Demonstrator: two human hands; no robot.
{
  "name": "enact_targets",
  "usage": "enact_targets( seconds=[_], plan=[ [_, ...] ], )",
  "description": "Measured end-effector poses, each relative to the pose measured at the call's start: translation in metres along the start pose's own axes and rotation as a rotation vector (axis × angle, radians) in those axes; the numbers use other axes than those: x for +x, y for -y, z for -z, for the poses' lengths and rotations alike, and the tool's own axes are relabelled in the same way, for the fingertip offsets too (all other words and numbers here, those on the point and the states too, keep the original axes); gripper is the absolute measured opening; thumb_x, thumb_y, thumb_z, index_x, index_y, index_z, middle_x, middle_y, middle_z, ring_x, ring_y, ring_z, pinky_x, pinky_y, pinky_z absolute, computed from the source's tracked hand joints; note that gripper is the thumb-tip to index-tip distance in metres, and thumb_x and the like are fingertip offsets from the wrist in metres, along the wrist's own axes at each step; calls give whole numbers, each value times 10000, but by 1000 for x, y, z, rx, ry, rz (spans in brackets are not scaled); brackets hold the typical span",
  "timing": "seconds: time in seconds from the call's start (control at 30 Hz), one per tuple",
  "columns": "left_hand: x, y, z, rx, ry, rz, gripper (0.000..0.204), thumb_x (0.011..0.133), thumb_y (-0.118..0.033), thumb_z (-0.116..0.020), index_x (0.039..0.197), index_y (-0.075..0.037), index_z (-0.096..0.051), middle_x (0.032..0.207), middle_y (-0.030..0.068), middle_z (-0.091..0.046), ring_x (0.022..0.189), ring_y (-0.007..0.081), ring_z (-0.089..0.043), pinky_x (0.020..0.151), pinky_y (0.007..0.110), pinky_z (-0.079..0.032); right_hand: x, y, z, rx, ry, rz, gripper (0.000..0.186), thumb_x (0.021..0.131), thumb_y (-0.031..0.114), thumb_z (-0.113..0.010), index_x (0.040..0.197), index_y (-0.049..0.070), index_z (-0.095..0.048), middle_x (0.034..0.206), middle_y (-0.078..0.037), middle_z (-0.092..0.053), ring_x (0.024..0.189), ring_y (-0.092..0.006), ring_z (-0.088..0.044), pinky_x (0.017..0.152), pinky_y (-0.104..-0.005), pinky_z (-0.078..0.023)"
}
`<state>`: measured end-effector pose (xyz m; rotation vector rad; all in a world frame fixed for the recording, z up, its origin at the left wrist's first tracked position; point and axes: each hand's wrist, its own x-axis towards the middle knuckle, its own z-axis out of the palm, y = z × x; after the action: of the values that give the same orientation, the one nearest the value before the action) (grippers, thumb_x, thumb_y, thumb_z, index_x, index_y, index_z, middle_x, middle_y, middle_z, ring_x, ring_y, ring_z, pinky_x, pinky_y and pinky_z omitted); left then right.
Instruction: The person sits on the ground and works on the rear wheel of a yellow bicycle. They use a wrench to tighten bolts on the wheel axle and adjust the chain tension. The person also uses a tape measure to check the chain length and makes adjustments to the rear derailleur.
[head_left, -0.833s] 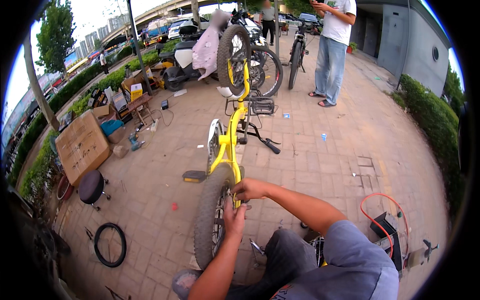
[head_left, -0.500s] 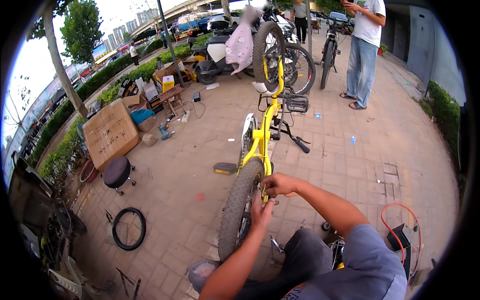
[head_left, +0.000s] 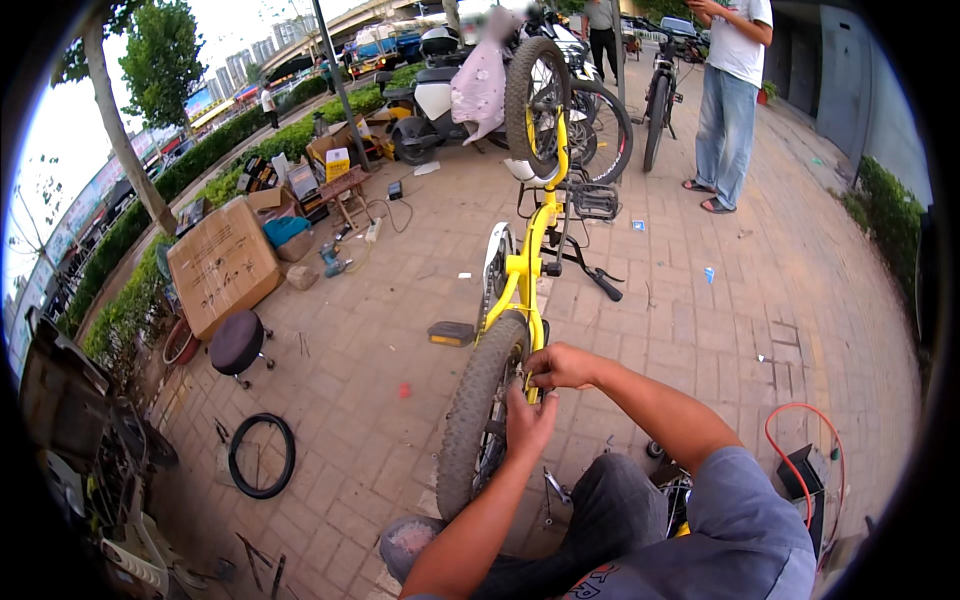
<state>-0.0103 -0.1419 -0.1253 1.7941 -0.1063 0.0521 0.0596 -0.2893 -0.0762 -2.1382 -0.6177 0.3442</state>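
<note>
A yellow bicycle (head_left: 525, 268) stands upside down before me, its knobby near tyre (head_left: 470, 415) close to my knees. Both hands are at the frame end beside the hub of that wheel. My right hand (head_left: 563, 366) comes in from the right with curled fingers pinched at the yellow frame tube; whatever is between them is too small to name. Just below it, my left hand (head_left: 528, 420) reaches up between wheel and frame. Its fingertips are closed on a small part there that I cannot make out, and the thumb lies along the frame end.
A pedal (head_left: 451, 333) juts left of the bicycle. On the paving lie a black tyre (head_left: 262, 455), a round stool (head_left: 238, 343), a drill (head_left: 332, 261) and a wrench (head_left: 556, 487). A red hose (head_left: 800, 407) loops at right. Someone in jeans (head_left: 722, 130) stands ahead.
Both hands stay at the same spot by the hub. My left thumb has shifted slightly outward to the right; the view has moved a little.
</note>
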Motion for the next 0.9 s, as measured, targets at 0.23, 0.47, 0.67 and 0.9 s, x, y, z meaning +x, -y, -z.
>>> enact_targets(
  seconds=[0.23, 0.47, 0.67, 0.9],
  plan=[
    [-2, -10, -3, 216, -63, -118, 716, 785, -307, -657, 1295, 81, -340, 1188, 293, -482, 1058, 385, -547, 853, 399, -460, -2, -9, -1, 45, -15, -6, 253, 770, 153, -690, 991, 38, -655, 725, -74, -643, 645, -150, -593, 620, -301, -483],
    [-2, -20, 10, -484, 152, 106, 579, 861, -176, -560, 1327, 38, -291, 1113, 130, -558, 863, 159, -655, 529, 210, -494, 1, -5, 0, 65, 19, -50, 190, 793, 62, -675, 969, -7, -654, 777, -27, -658, 692, -83, -573, 638, -260, -481],
    [-4, -36, 13, -549, 165, 146, 511, 829, -183, -506, 1291, 5, -395, 1118, 86, -560, 943, 161, -632, 566, 202, -472, -2, -4, 5, 165, 36, -91, 250, 804, 74, -671, 1045, 6, -658, 787, -26, -664, 696, -77, -575, 637, -251, -482],
    [-8, -36, 13, -476, 175, 159, 590, 837, -201, -543, 1344, 11, -331, 1158, 104, -524, 949, 171, -620, 561, 226, -485, 2, -2, 10, 73, 92, -56, 300, 776, 168, -701, 1038, 26, -663, 767, -64, -666, 652, -132, -590, 597, -283, -472]
  ],
)
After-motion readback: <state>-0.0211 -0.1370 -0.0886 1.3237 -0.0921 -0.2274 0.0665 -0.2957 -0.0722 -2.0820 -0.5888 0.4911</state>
